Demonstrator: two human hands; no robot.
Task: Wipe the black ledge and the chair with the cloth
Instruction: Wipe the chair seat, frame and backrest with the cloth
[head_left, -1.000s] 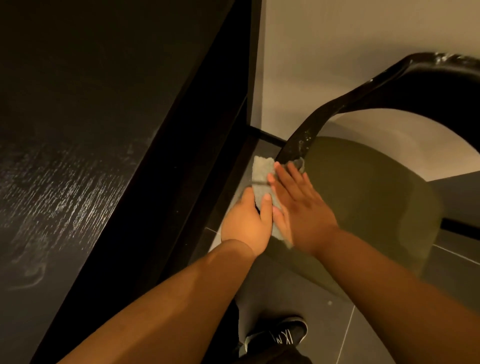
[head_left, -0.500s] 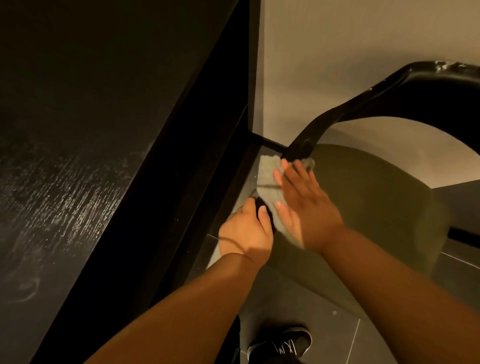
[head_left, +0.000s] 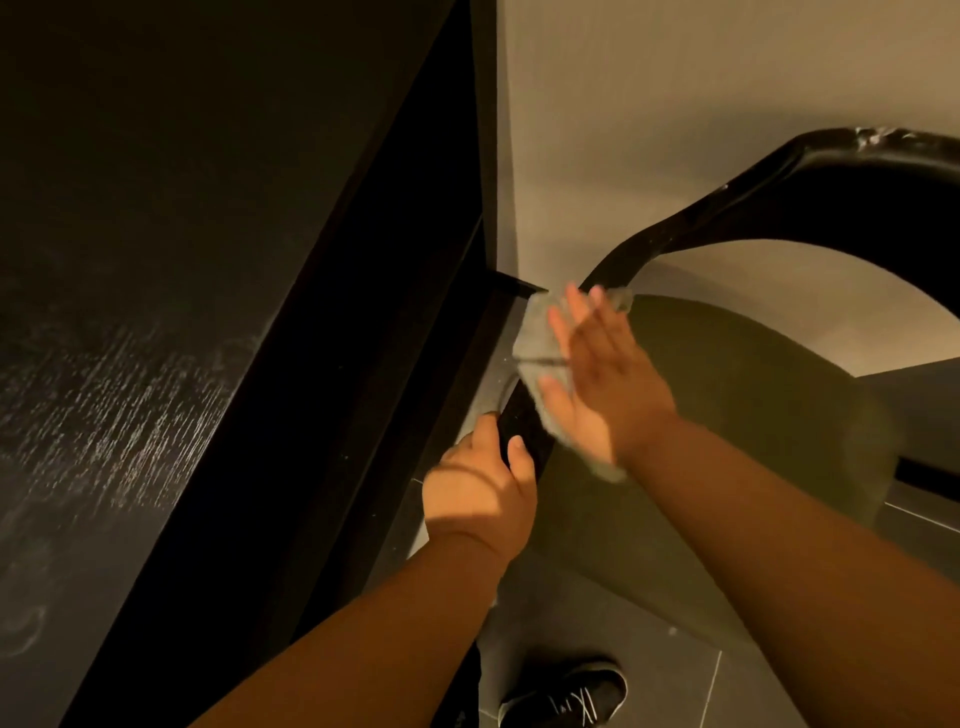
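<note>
I am on the chair (head_left: 701, 213) part of the job, working along its black arm on the side nearest the ledge (head_left: 156, 364). My left hand (head_left: 478, 488) is curled round the front end of that arm, thumb on one side and fingers on the other, steadying the chair. My right hand (head_left: 608, 379) is flat, fingers straight and spread, pressing the grey cloth (head_left: 537, 338) against the arm further up, near where it bends toward the back. It pins the cloth there and doesn't clutch it. The cloth shows past my fingertips at the top and again under the heel of my palm.

The ledge runs along my left, dark, with pale streaks in the grain. From here I cannot tell whether it is wiped clean. My shoe (head_left: 566, 696) stands on the tiled floor (head_left: 779, 691) below the seat.

Next, I judge, the cloth should follow the curve up the arm toward the top rail, where pale specks show. That needs steady palm pressure and a firm left-hand hold, so the chair doesn't shift against the wall (head_left: 675, 104).
</note>
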